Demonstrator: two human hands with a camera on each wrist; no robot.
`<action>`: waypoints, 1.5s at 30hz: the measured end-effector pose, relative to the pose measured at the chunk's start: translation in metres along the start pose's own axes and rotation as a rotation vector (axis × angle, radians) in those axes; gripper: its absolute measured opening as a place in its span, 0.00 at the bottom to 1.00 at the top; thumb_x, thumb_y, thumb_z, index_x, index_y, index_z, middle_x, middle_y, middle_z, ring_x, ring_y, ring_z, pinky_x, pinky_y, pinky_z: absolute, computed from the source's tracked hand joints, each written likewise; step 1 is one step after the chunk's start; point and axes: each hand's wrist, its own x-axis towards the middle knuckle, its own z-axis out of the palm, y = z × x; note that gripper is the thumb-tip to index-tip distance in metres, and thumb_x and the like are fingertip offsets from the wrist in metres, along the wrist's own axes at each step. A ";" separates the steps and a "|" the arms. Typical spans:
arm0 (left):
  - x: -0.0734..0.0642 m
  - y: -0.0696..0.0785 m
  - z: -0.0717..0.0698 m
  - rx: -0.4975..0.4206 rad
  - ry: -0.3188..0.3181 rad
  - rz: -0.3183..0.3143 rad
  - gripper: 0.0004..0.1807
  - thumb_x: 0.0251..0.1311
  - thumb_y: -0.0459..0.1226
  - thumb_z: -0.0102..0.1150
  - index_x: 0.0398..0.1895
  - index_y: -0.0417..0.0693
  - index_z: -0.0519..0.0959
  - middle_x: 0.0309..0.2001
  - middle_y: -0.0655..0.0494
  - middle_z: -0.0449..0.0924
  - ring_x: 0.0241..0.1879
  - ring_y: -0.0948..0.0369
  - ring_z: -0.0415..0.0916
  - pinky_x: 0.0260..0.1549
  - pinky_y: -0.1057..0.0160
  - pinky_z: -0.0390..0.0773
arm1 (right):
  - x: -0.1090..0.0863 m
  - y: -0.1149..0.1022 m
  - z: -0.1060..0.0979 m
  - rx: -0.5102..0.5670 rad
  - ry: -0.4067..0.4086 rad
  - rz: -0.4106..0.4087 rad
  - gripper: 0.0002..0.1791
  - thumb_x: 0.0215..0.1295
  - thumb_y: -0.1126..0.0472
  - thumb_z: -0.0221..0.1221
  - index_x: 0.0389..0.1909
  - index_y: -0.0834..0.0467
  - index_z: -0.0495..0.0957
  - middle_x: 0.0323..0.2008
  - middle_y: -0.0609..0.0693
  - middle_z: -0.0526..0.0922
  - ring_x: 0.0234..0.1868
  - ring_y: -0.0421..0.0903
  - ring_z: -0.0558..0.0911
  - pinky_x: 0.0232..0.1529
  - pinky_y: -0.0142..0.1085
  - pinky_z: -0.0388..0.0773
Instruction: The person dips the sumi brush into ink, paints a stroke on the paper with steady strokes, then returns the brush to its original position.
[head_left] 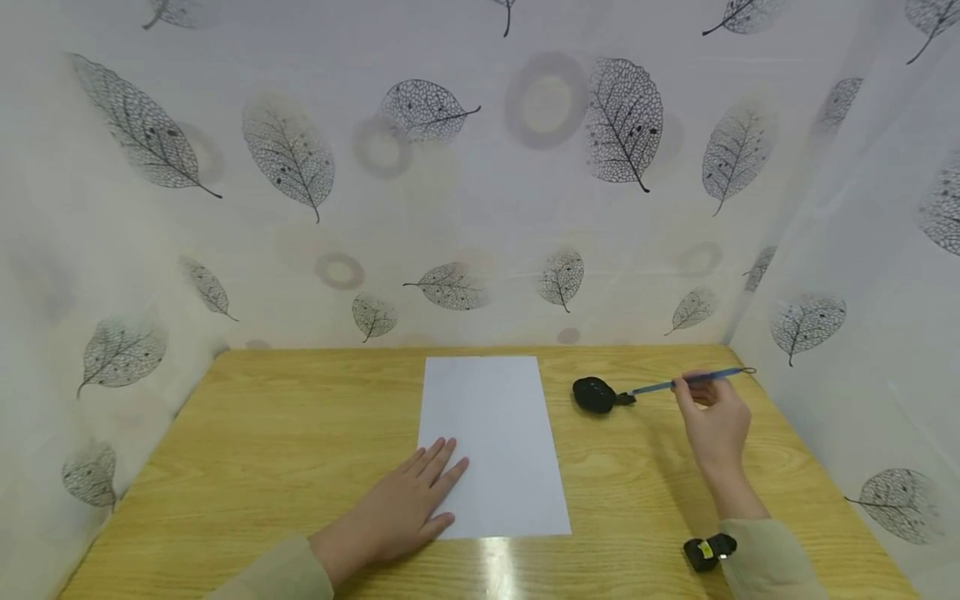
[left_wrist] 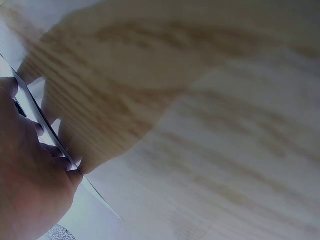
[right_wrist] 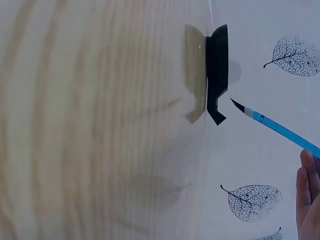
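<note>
Presently, a blue-handled brush is held at the right of the scene, its dark tip aimed left toward a black dish. It is pinched between the thumb and fingers of the right hand, partway along the handle; such a grip seems chosen so that the tip can be steered without the dish being crowded. In the right wrist view a gap is shown between the tip and the dish's short projecting end, so no contact is made. The dish is set to the right of the far part of a white sheet of paper, presumably so that it can be reached without the sheet being crossed. The paper is laid lengthwise from near to far, and no marks can be made out on it. Its near left edge is covered by the left hand, laid flat with fingers spread, probably so that sliding is prevented. Everything is supported by a yellow wood-grained table, which is backed and flanked by leaf-patterned sheeting. A small black device is seen beside the right sleeve, at the near right.
</note>
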 end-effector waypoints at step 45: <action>-0.005 0.001 0.002 0.100 0.070 0.060 0.38 0.82 0.57 0.43 0.83 0.43 0.60 0.84 0.40 0.56 0.83 0.46 0.58 0.79 0.47 0.66 | -0.006 -0.072 0.031 0.366 -0.015 -0.018 0.07 0.68 0.75 0.65 0.41 0.77 0.81 0.31 0.25 0.84 0.31 0.24 0.86 0.38 0.16 0.82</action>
